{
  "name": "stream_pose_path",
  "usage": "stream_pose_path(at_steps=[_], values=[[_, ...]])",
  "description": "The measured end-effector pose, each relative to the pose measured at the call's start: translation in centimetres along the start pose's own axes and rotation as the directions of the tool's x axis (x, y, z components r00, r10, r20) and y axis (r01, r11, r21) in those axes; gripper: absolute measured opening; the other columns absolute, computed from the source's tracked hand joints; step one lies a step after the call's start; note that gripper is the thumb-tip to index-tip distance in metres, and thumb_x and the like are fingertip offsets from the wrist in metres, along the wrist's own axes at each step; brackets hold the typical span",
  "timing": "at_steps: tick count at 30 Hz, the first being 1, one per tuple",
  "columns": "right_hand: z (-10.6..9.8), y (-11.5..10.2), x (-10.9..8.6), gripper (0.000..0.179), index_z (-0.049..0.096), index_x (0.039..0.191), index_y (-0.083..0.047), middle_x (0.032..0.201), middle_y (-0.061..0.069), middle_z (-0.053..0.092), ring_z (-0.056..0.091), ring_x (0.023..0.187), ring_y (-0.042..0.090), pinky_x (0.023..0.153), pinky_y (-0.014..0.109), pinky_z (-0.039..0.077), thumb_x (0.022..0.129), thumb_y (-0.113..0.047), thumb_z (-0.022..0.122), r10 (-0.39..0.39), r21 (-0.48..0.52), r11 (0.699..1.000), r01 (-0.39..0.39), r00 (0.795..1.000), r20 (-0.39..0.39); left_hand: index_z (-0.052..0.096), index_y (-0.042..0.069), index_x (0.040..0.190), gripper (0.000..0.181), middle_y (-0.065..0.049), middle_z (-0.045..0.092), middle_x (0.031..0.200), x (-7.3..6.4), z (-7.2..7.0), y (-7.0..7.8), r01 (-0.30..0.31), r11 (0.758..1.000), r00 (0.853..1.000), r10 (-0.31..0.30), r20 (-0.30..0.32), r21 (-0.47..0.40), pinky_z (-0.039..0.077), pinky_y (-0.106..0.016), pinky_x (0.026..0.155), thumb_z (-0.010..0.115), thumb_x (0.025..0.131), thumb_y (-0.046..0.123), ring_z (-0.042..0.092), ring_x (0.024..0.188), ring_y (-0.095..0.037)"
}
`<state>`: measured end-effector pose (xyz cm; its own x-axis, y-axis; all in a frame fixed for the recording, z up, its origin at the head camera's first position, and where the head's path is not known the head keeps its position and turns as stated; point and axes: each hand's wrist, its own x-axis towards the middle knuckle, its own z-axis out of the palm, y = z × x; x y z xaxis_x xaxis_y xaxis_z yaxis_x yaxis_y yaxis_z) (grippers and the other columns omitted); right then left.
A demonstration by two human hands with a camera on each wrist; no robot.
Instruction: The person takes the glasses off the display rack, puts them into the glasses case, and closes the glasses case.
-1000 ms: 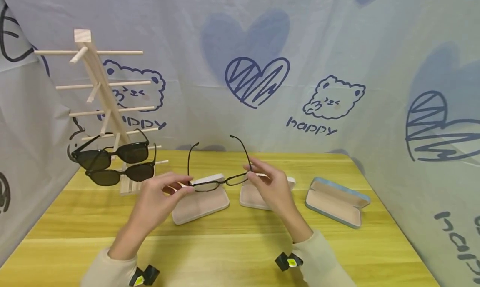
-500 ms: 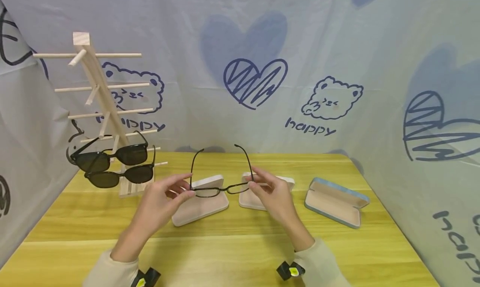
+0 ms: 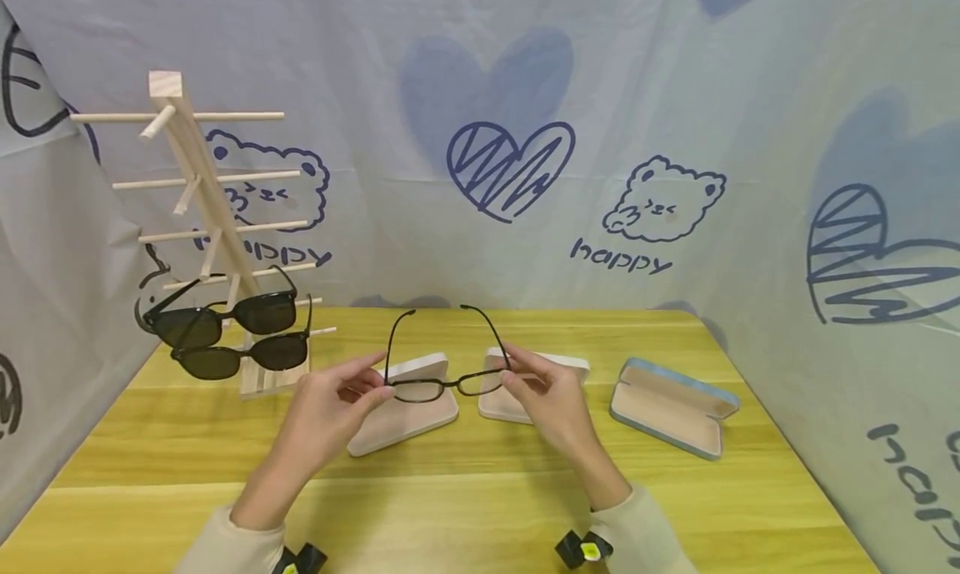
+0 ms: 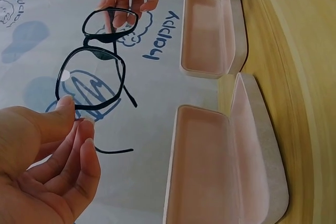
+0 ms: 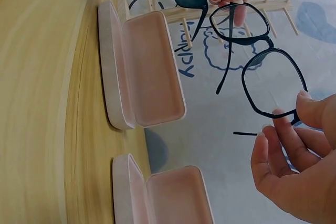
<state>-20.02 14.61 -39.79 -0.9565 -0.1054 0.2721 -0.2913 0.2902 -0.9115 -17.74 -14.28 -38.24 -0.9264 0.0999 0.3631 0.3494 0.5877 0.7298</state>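
A pair of clear-lensed eyeglasses (image 3: 450,383) with a thin black frame hangs in the air in the middle of the head view, its temples unfolded and pointing away from me. My left hand (image 3: 324,411) pinches the left hinge corner between thumb and fingers. At the opposite corner, my right hand (image 3: 553,401) pinches the frame the same way. Behind and below the glasses lie two pale open glasses cases with pink linings, the left case (image 3: 408,421) and the middle case (image 3: 501,399), partly covered by my right hand. Both look bare inside in the left wrist view.
At the left stands a wooden rack (image 3: 219,216) with several pegs. Two pairs of dark sunglasses hang low on it, an upper pair (image 3: 266,314) and a lower pair (image 3: 279,351). An open blue case (image 3: 667,409) lies at the right. Printed cloth (image 3: 510,66) encloses the wooden table (image 3: 450,507).
Both hands have lowered the eyeglasses a little. The frame front now sits more level, and the temple tips show lower in the view. Both hands keep their pinch.
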Motion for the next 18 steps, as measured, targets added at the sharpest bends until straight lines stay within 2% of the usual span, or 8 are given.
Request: stream_pose_path(at_steps=[4,11,18], values=[[0.06,0.08,-0.06,0.043,0.064,0.141,-0.007,0.121,0.021,0.074,0.071,0.114,0.025,0.100,0.029,0.058,0.099,-0.017,0.070,-0.010,0.010,1.000,0.010,1.000,0.006,0.071,0.002,0.129,0.042,-0.004,0.076,0.091,-0.04,0.22,-0.03,-0.011,1.000,1.000,0.011,0.002,-0.005,0.060,-0.020,0.071,0.081,0.088,0.007,0.070,0.076,-0.009],[0.23,0.11,-0.17,0.039,0.066,0.137,-0.005,0.122,0.019,0.075,0.072,0.110,0.019,0.094,0.019,0.057,0.100,-0.016,0.069,-0.051,0.034,0.998,0.051,0.999,0.016,0.073,0.001,0.126,0.039,-0.005,0.076,0.091,-0.07,0.19,-0.06,-0.027,0.999,0.999,0.027,-0.017,-0.017,0.060,-0.020,0.071,0.081,0.088,0.006,0.070,0.078,-0.012],[0.28,0.23,-0.26,0.035,0.068,0.134,-0.005,0.120,0.015,0.076,0.073,0.102,0.010,0.088,0.020,0.059,0.100,-0.014,0.069,-0.091,0.056,0.994,0.090,0.995,0.033,0.071,0.001,0.128,0.040,-0.005,0.076,0.092,-0.05,0.15,-0.14,-0.012,1.000,1.000,0.012,-0.021,-0.012,0.061,-0.022,0.073,0.079,0.089,0.005,0.071,0.080,-0.011]])
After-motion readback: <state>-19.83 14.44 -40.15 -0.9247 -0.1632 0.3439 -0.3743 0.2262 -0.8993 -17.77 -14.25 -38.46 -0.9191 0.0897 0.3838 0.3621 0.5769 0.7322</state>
